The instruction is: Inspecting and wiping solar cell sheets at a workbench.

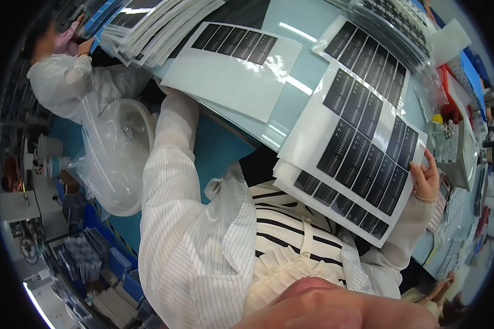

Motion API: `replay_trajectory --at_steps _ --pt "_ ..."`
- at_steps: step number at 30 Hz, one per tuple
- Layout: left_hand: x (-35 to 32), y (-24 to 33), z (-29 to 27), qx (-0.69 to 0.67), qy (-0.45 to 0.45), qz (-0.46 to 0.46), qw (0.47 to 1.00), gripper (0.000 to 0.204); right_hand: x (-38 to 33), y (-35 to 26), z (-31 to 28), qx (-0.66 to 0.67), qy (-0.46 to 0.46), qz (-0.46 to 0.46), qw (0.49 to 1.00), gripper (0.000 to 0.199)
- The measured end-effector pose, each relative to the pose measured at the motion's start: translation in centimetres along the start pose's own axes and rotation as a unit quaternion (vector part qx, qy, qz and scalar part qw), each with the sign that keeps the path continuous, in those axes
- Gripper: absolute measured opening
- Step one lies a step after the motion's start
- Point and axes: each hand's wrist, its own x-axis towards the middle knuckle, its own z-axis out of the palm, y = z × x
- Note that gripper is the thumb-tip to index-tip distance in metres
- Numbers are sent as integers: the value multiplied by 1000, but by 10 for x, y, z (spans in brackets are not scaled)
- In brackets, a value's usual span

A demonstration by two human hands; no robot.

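My right hand grips the right edge of a white sheet of black printed labels, thumb on top. A second label sheet shows beneath its lower edge; I cannot tell if the hand holds that one too. The sheets tilt over the table's near edge. My left arm reaches up to the lower left corner of another sheet, mostly blank with a row of black labels along its top. Only a sliver of my left hand shows there, its fingers hidden by the sheet.
A tall stack of sheets stands at the far left of the glass-topped table. More label sheets and plastic-wrapped stacks lie at the far right. A white bin with a clear liner stands left. Beyond it sits a co-worker.
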Motion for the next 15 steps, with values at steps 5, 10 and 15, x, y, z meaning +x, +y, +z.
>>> replay_trajectory --at_steps 5,10,15 --pt "-7 -51 -6 -124 32 34 991 51 -2 -4 11 37 5 -8 999 63" --pt "-37 -14 -118 -9 249 -19 968 23 -4 -12 13 25 17 37 999 63" --pt "-67 172 -164 -34 313 123 941 12 -11 -18 11 42 8 25 999 62"
